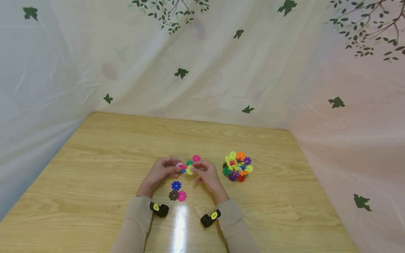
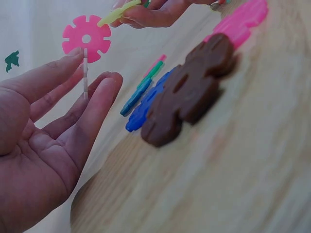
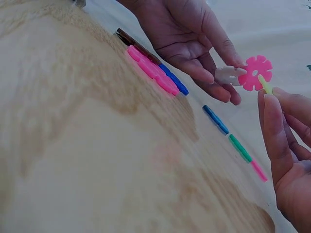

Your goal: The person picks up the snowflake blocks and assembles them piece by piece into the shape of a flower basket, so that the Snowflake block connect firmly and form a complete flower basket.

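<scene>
My left hand (image 1: pixel 160 173) pinches a white notched disc (image 3: pixel 227 75) between thumb and fingers. A pink disc (image 2: pixel 81 35) is joined to it at a right angle. From the other side, my right hand (image 1: pixel 209 175) holds a yellow disc (image 1: pixel 189 170) by thumb and fingertips, its edge meeting the pink disc in both wrist views. Whether the yellow one is locked in a slot I cannot tell. Below the hands lie a blue disc (image 1: pixel 176 185), a brown disc (image 1: pixel 173 195) and another pink disc (image 1: pixel 181 196).
Beyond the hands, a pink disc (image 1: pixel 196 158) and a green disc (image 1: pixel 189 163) lie on the wooden table (image 1: pixel 95 182), with a blue one near them. A multicoloured cluster of discs (image 1: pixel 238 166) stands to the right. A patterned cloth (image 1: pixel 209 91) hangs behind the table.
</scene>
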The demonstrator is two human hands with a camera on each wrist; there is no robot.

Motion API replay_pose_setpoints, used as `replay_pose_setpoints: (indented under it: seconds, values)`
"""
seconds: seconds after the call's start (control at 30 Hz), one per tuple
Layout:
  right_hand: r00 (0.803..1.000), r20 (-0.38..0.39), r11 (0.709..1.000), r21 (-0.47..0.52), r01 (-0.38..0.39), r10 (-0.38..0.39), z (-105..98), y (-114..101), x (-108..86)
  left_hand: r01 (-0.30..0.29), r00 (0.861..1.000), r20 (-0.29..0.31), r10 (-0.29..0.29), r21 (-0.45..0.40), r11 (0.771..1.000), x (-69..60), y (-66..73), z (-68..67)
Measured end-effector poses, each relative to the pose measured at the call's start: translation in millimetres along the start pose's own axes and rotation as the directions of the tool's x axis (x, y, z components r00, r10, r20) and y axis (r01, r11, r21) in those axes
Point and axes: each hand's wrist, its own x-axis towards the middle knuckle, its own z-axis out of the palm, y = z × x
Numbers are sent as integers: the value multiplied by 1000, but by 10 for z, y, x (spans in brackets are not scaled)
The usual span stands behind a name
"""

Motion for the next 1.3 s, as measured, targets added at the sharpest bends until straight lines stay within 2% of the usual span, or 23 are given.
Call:
replay_pose_setpoints:
  seconds: [0.27,0.47,0.67,0.73,1.17,1.3]
  values:
    - [1000,-3,1000,0,-20,20,-4,-17,22,-89,996,8,89,52,995,14,16,11]
    - [1000,1,1000,11,-21,21,-10,-31,12,-115,993,-8,116,91,989,15,30,33]
    - [1000,3,1000,21,-23,23,-10,-27,5,-163,983,-52,176,203,966,28,31,70]
    - [1000,5,999,28,-26,26,-8,-24,5,-167,980,-66,187,236,957,26,40,87]
    - [998,-32,995,90,-42,45,-1,-17,-17,-173,974,-96,205,265,948,12,50,169]
    - [998,-35,995,96,-42,45,-4,-6,-6,-186,971,-95,221,291,938,22,43,170]
